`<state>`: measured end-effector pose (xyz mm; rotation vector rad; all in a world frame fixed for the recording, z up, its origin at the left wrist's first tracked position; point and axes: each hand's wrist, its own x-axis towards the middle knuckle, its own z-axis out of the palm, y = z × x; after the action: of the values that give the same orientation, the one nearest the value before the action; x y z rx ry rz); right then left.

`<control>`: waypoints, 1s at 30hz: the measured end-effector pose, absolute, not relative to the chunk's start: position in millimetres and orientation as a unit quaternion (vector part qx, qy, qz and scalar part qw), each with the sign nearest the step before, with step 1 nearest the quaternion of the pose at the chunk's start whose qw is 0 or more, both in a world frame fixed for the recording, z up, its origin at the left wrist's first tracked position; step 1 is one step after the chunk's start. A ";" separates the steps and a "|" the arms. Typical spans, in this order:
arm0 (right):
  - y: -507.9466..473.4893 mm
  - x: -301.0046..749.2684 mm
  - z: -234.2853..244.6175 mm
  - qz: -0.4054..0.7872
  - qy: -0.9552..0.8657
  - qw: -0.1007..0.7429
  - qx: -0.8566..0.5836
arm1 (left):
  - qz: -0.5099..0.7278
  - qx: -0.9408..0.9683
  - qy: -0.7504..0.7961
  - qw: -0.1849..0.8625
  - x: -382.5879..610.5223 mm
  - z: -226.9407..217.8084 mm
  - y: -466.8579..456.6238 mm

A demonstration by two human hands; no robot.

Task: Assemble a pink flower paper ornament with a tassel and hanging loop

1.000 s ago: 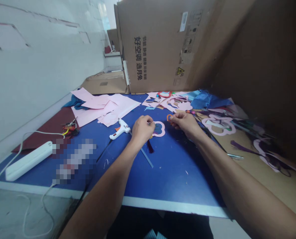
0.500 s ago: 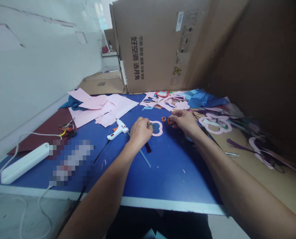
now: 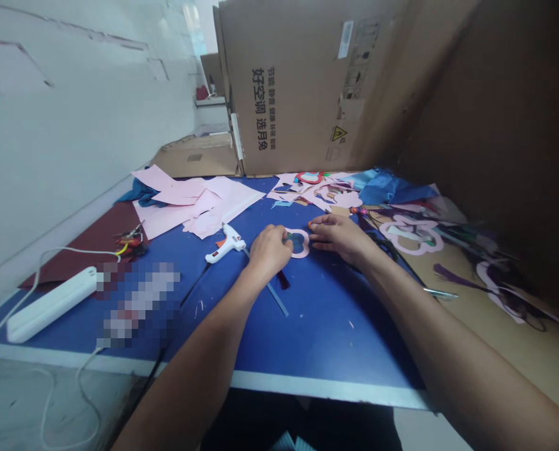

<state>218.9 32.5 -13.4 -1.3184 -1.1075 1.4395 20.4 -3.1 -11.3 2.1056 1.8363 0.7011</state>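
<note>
My left hand is closed at the left edge of a small pink flower-shaped paper frame, which has a dark see-through middle. A dark purple tassel shows just below this hand. My right hand lies low over the table to the right of the frame, fingers stretched out to the left. Its index fingertip meets a small orange piece, mostly hidden by the hand. Left of my left hand lies a white hot glue gun, and a thin grey-blue strip runs below the wrist.
Pink paper sheets and cut-out scraps lie along the back, with blue cloth. A larger pink flower frame lies on cardboard at right. Tall cardboard stands behind. A white power strip lies at left.
My right hand has turned flatter with its fingers stretched out, covering the orange pieces that showed at its fingertips before. My left hand stays at the flower frame. The view has shifted slightly.
</note>
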 end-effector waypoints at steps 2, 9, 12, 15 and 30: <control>32.5 218.3 -13.6 0.576 -0.443 0.437 -0.530 | 0.242 0.725 0.631 0.131 20.3 -11.6 -2.8; 33.1 210.5 -20.4 0.509 -0.508 0.406 -0.564 | 0.231 0.727 0.633 0.132 22.0 -9.8 -3.0; 33.1 206.7 -24.0 0.465 -0.550 0.398 -0.568 | 0.225 0.727 0.635 0.137 24.4 -7.8 -5.8; 32.2 205.7 -22.0 0.449 -0.556 0.403 -0.572 | 0.229 0.736 0.621 0.144 28.7 -5.3 -10.8; 17.5 198.9 6.8 0.430 -0.557 0.515 -0.490 | 0.285 0.716 0.627 0.116 33.6 6.4 -16.1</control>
<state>198.9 17.5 6.8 -1.1780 -1.3383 1.0333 33.6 -16.1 6.4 2.0965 1.8360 0.8351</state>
